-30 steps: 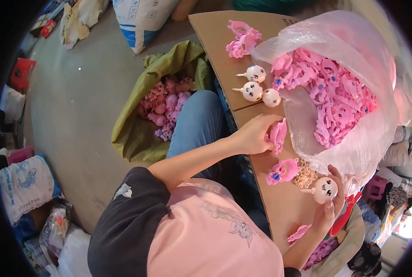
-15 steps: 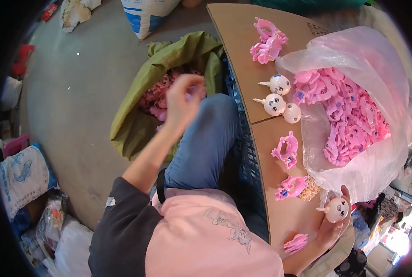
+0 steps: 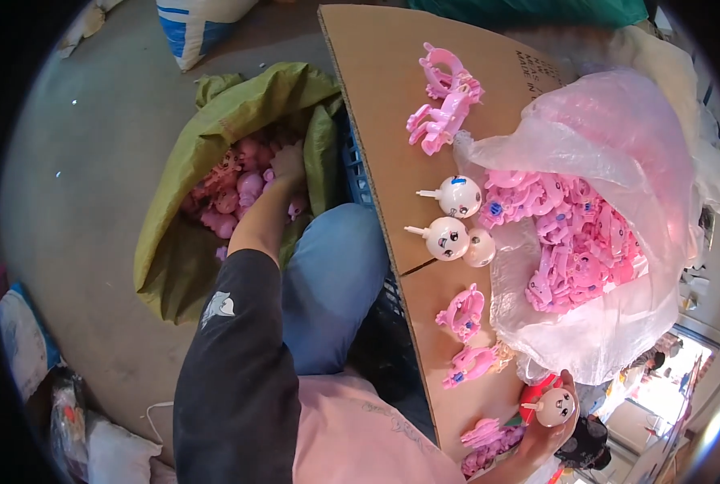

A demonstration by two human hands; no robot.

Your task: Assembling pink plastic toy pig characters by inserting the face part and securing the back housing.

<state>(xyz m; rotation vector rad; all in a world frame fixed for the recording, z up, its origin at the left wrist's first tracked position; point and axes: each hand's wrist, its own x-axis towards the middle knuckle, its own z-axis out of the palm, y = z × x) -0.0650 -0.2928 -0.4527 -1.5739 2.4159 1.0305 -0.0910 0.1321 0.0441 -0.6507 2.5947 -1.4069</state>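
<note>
Now right hand [image 3: 547, 431] grips doll head [image 3: 555, 406], peg pointing left; left hand [image 3: 289, 164] in sack [image 3: 214, 153], grip unclear.

The bare grey concrete floor [image 3: 77, 185] fills the left side. A white woven sack with blue print [image 3: 194, 28] stands at the top, and more bags [image 3: 25, 347] lie at the lower left. A flat brown cardboard surface [image 3: 376, 121] is at the right. Bright daylight comes from the lower right corner.
</note>
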